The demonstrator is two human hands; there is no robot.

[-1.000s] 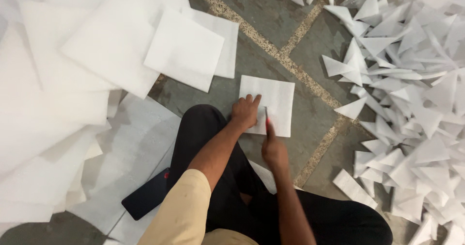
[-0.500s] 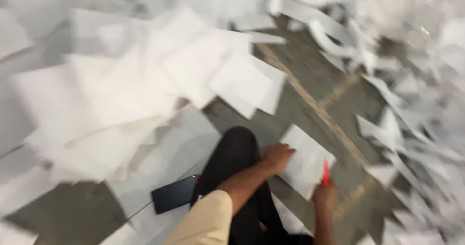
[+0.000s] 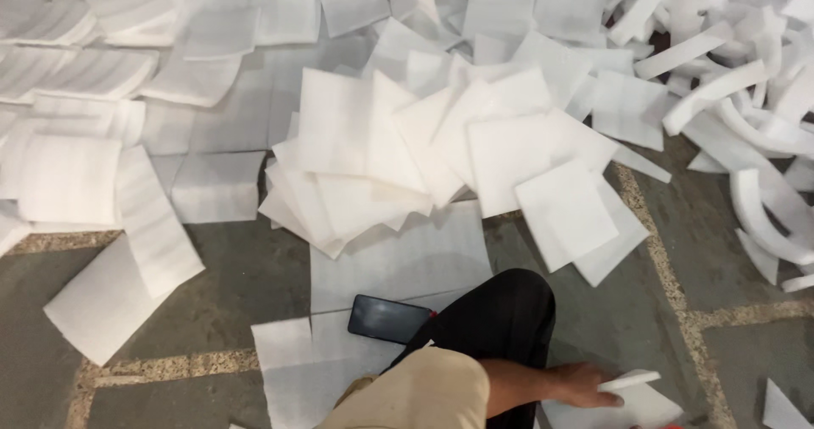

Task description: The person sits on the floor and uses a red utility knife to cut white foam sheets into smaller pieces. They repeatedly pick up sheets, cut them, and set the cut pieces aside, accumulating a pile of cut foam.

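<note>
My left hand (image 3: 585,387) now grips a foam sheet (image 3: 632,395) lifted off the floor (image 3: 212,276), no longer pressing it flat; the right hand has left view, state unknown.

The picture is bright and the light is soft and even. It seems to come from above, with no strong beam from one side. The white foam sheets (image 3: 509,149) shine very pale, and the ones at the top are so light that their edges melt together. Small, soft shadows lie under the lifted corners of the sheets. The grey floor (image 3: 229,268) looks darker and dull, with no glare. The dark phone (image 3: 390,319) has only a faint shine. The middle looks sharp and clear. The left hand (image 3: 585,385) at the bottom edge looks a little soft. The curved strips (image 3: 763,217) on the right bend slightly near the edge
</note>
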